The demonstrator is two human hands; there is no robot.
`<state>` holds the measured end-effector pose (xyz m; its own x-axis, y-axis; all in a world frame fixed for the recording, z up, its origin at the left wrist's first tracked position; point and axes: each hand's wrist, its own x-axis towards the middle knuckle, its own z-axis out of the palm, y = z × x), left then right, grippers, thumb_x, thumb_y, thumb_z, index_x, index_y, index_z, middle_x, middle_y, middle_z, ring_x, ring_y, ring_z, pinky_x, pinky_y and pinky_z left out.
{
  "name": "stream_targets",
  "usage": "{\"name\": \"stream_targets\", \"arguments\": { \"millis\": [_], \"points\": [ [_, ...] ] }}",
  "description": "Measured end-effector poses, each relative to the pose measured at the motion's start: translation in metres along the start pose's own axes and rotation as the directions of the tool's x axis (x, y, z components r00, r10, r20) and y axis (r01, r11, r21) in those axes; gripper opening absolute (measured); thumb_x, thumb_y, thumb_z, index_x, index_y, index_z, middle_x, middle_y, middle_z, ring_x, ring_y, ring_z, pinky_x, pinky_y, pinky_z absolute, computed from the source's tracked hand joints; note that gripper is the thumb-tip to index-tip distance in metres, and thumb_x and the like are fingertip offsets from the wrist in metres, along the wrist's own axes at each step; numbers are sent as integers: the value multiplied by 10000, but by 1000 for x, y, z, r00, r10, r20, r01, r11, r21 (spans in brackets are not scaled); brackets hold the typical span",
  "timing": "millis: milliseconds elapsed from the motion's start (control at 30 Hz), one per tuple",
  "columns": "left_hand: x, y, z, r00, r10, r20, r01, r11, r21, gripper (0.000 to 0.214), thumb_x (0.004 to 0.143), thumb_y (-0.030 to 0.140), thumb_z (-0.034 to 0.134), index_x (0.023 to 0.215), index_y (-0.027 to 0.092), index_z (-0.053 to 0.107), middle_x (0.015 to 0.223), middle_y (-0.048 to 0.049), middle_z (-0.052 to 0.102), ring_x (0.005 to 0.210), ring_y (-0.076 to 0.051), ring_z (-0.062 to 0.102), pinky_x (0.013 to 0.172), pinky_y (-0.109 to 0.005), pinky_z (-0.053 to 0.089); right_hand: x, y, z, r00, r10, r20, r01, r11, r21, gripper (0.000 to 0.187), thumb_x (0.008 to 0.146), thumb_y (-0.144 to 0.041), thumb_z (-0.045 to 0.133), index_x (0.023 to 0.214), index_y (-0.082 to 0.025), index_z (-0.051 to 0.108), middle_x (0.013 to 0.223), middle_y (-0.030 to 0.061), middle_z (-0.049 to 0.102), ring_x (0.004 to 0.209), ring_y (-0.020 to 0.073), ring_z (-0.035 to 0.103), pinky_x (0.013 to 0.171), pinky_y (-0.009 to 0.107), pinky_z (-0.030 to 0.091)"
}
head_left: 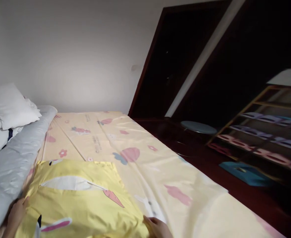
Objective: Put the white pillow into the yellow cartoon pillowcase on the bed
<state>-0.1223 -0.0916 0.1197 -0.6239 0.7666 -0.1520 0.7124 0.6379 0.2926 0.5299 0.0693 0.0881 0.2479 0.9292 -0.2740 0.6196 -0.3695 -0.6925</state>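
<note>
A yellow pillow [85, 205] in a case printed with a rabbit and a carrot lies on the bed in front of me. A long white patch runs across it; it looks like the white inside showing through a slit in the case. My left hand [16, 213] is at the left edge, fingers closed on the fabric and partly hidden. At the right near corner, my right hand [158, 226] pinches the pillowcase edge between thumb and fingers. Beneath lies a pale yellow bedsheet [105, 135] patterned with strawberries, flowers and rabbits.
Along the left runs a rolled grey-white quilt [8, 178], with white pillows [12, 107] piled on it. To the right, beyond the bed's edge, stand a round stool [198, 127], a shoe rack [262, 135] with several pairs of slippers and a blue object [244, 173] on the dark floor.
</note>
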Motion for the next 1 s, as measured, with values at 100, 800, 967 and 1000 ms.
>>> {"name": "stream_targets", "arguments": {
  "millis": [100, 800, 967, 1000],
  "points": [
    [-10, 15, -2, 963, 100, -249, -58, 983, 172, 507, 925, 378, 245, 1057, 135, 670, 1016, -190, 741, 966, -325, 692, 823, -408, 506, 1, -15, 9, 984, -26, -177, 2, 991, -134, 466, 796, -473, 407, 848, -128, 716, 909, 245, 735, 883, 401, 699, 790, 483, 523],
    [-43, 228, 41, 635, 634, -441, -601, 765, 232, 514, 956, 206, 317, 1462, 165, 400, 1534, -118, 418, 1422, -227, 382, 1119, -427, 354, -49, -190, 179, 560, -828, -10, 792, 539, -288, 513, 1001, -372, 303, 1495, -242, 360, 1531, 108, 403, 1426, 267, 354, 1096, 481, 333],
    [-39, 228, 81, 645, 729, -228, -696, 684, 218, 497, 951, 325, 360, 1437, 267, 450, 1504, -82, 460, 1384, -259, 439, 1115, -514, 340, -60, -181, 190, 532, -761, 371, 839, 533, -109, 553, 979, -460, 325, 1507, -292, 327, 1554, 57, 347, 1446, 270, 305, 1154, 509, 268],
    [-36, 215, 83, 684, 683, -257, -646, 730, 223, 500, 949, 355, 362, 1432, 271, 458, 1502, -92, 460, 1385, -283, 434, 1120, -559, 311, -51, -164, 179, 574, -740, 350, 814, 563, -144, 552, 975, -454, 323, 1500, -283, 347, 1554, 55, 345, 1449, 268, 298, 1171, 518, 232]
  ]
}}
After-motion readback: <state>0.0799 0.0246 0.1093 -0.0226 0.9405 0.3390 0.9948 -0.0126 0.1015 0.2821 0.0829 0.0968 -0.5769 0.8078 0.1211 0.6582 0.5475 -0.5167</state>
